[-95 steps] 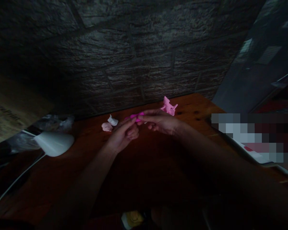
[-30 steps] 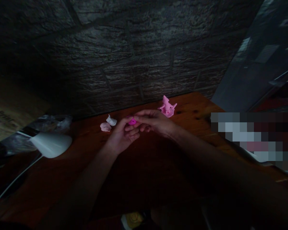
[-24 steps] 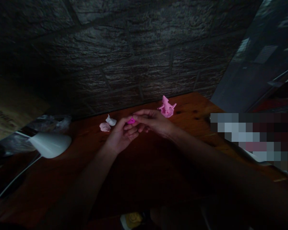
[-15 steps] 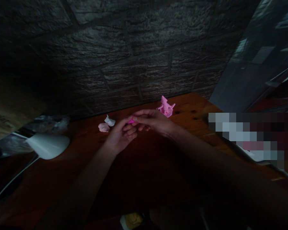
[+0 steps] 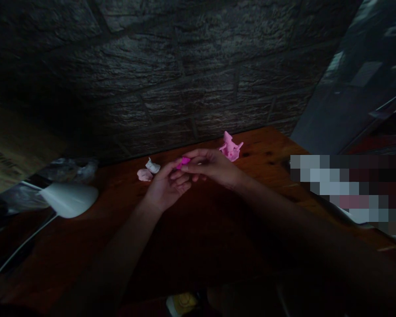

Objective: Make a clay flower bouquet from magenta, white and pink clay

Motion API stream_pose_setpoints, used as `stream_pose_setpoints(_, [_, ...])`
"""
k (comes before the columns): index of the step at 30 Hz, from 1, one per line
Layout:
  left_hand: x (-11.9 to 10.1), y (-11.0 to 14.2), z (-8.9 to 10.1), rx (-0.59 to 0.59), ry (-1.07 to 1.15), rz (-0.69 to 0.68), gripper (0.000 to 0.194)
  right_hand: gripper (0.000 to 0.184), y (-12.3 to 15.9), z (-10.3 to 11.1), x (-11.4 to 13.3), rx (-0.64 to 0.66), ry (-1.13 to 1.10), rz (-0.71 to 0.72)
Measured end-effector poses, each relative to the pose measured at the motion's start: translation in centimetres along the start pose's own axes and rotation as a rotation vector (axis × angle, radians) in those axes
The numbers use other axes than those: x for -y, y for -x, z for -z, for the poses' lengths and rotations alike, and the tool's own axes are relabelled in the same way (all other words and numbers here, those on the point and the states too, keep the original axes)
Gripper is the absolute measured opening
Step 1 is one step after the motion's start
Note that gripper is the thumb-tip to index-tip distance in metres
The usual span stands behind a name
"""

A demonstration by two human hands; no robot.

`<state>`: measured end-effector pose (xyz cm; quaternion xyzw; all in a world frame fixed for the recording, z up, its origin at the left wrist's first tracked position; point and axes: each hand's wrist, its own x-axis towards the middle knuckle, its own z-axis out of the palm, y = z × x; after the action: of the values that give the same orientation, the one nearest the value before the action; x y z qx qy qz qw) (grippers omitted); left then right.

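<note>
A small bright magenta piece [image 5: 184,162], soft-looking like modelling clay, is pinched between the fingertips of both hands above the wooden table. My left hand [image 5: 166,187] holds it from the left, with its lower fingers curled. From the right, my right hand [image 5: 214,169] grips it between thumb and forefinger. Beyond my right hand stands a pale pink figure [image 5: 230,149] with a pointed top and thin arm-like parts. Past my left hand lie a pale pink lump [image 5: 144,175] and a white lump [image 5: 152,166], close together.
A rough stone-block wall [image 5: 171,83] rises behind the wooden table [image 5: 264,149]. At the left are a white lamp-like cone [image 5: 71,200] with a cord, clear plastic wrap [image 5: 82,171] and a cardboard box [image 5: 16,145]. A blurred-out bright object [image 5: 336,180] lies at the right.
More of the magenta piece shows between my fingertips now, and my right fingers have opened slightly around it. The whole view has shifted a little.
</note>
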<state>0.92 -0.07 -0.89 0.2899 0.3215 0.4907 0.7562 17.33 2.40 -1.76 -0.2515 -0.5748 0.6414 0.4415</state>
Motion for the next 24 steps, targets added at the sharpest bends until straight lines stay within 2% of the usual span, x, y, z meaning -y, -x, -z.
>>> stream_pose_setpoints(10, [0.27, -0.05, -0.02, 0.019, -0.03, -0.001, 0.019, 0.029, -0.13, 0.14, -0.22, 0.054, 0.086, 0.112])
stream_pose_setpoints(17, [0.28, -0.26, 0.31, 0.029, -0.095, 0.016, 0.026, 0.021, -0.2, 0.36, -0.37, 0.09, 0.084, 0.102])
stream_pose_setpoints(24, [0.2, -0.24, 0.45, 0.042, -0.111, -0.031, 0.023, 0.016, -0.18, 0.01, -0.06, 0.039, 0.06, 0.1])
